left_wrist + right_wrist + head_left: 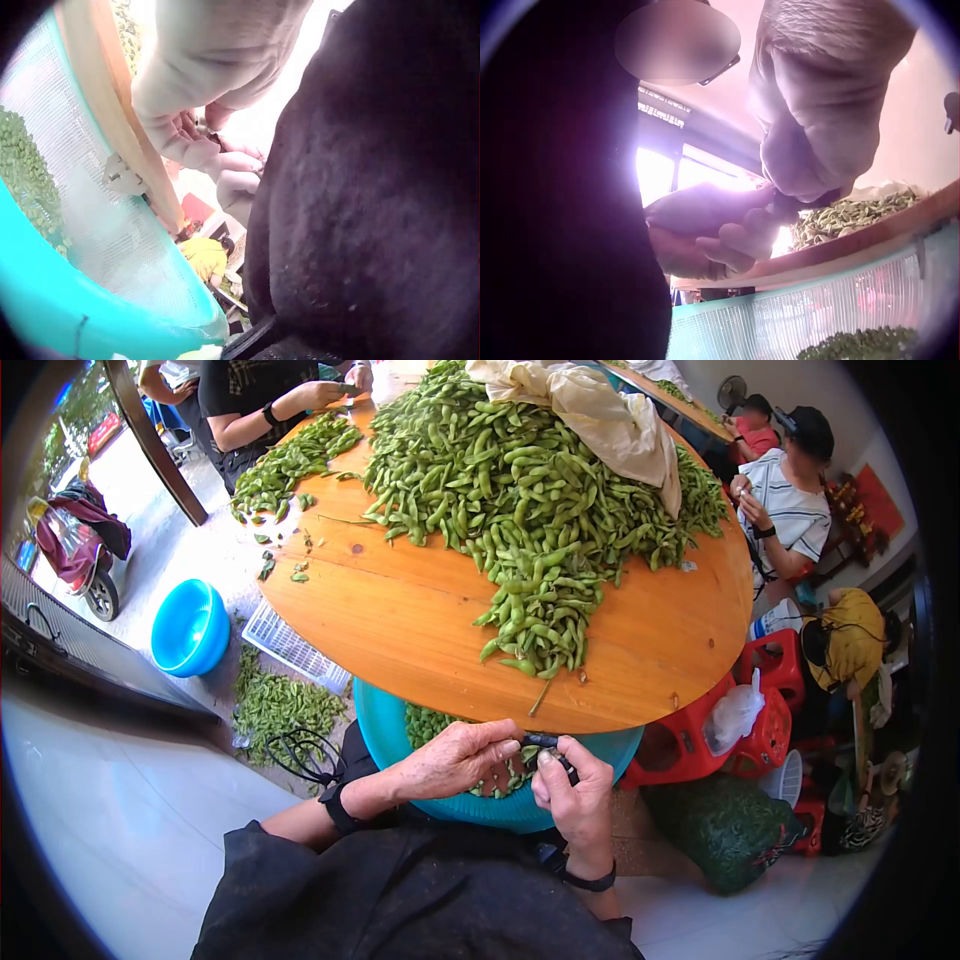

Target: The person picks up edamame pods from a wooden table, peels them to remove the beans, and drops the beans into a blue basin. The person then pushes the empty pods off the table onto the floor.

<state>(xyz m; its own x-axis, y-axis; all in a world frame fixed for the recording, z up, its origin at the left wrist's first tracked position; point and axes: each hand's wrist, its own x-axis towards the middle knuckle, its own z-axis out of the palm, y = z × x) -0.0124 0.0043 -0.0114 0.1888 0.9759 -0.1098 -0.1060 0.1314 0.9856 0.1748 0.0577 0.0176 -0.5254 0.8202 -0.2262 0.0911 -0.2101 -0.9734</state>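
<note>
My left hand (462,762) and right hand (577,798) meet over a teal basin (372,732) at the table's near edge. Between their fingertips is a small black strip (540,740). Left thumb and fingers pinch one end; the right hand's curled fingers hold the other, with more black showing around a right finger. In the left wrist view the fingers hide most of it, and I cannot tell exactly what it is. Shelled green beans (428,724) lie in the basin below. In the right wrist view, the right hand (817,120) is close against the left hand (705,232).
Edamame pods (520,490) heap on the wooden table (400,600), partly under a pale cloth (600,420). At left are a blue basin (190,630), a white crate (290,645) and floor pods (285,705). Red stools (680,745) and a green sack (720,825) stand right. Other people sit around.
</note>
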